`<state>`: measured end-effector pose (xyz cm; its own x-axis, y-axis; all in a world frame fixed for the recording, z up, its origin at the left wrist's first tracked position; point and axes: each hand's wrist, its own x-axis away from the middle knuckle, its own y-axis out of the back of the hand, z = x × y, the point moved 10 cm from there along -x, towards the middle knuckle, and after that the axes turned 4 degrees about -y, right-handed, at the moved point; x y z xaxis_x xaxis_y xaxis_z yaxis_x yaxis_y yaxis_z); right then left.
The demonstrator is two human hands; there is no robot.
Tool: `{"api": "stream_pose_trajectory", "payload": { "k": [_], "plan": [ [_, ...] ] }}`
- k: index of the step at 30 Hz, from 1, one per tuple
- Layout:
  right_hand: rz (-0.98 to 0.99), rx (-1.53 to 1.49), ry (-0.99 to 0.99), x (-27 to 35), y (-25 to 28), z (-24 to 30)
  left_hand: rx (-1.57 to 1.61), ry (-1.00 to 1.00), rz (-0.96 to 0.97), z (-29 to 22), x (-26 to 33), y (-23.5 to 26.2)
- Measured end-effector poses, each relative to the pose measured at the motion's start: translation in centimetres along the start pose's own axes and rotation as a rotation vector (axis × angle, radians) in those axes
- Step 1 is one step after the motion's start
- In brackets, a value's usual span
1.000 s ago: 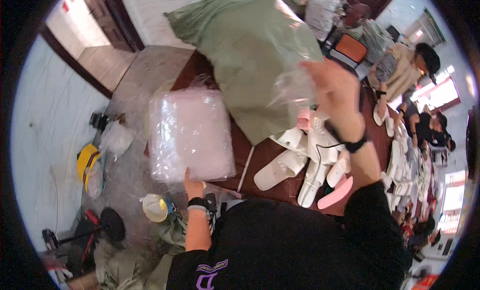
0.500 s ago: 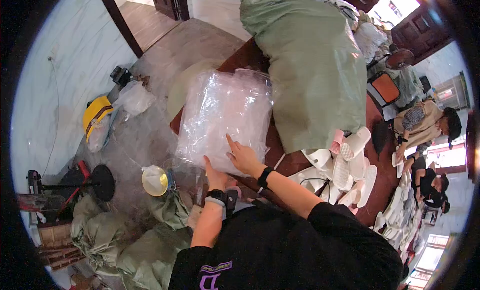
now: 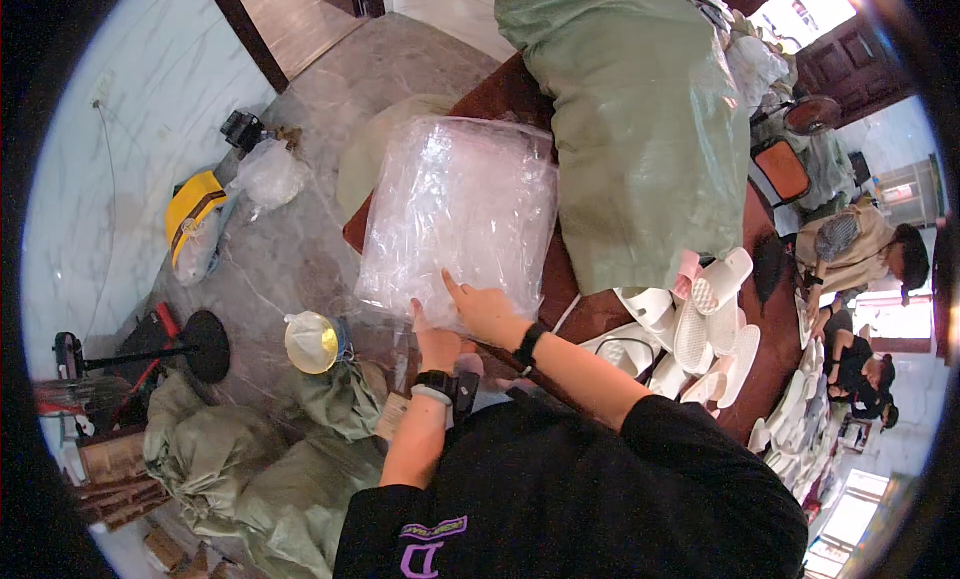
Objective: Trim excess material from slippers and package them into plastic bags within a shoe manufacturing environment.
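A stack of clear plastic bags lies across the corner of a dark red-brown table. My left hand pinches the near edge of the stack, thumb on top and the other fingers hidden beneath. Beside it, my right hand rests on the bags with its index finger stretched out across the plastic; it grips nothing that I can see. Just right of the stack stands a big full green woven sack. White slippers and a pink slipper are heaped in front of that sack.
More green sacks lie on the floor at lower left, near a pale round container and a black stand. A yellow-and-brown bag sits by the wall. Two people work along the slipper-covered table at right.
The view has shifted slightly. My right index finger has slid a little over the bags, and both hands stay at the near edge of the stack.
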<state>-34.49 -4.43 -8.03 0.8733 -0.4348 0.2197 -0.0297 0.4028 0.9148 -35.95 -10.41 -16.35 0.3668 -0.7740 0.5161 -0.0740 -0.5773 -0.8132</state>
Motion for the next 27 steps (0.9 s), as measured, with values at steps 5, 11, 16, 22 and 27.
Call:
{"api": "stream_pose_trajectory", "payload": {
  "k": [5, 11, 16, 22, 27],
  "plan": [
    [0.115, -0.199, -0.289, -1.5, -1.9, -2.8, 0.102, 0.073, -0.134, 2.2, -1.1, 1.9],
    [0.357, -0.326, -0.079, -1.6, -3.2, 3.5, 0.530, 0.155, 0.831, 0.3, -0.3, 4.6],
    [0.132, -0.289, 0.165, 2.9, 0.8, -0.6, -0.129, 0.095, -0.230, 2.9, -1.5, 1.4],
    [-0.117, 0.096, -0.049, 5.7, 1.5, -8.1, -0.135, -0.120, -0.082, 0.6, -2.2, 0.5],
    [0.007, -0.037, 0.000, 4.2, -1.9, -9.9, -0.028, -0.090, -0.281, 0.5, -2.8, 4.4]
  ]
}}
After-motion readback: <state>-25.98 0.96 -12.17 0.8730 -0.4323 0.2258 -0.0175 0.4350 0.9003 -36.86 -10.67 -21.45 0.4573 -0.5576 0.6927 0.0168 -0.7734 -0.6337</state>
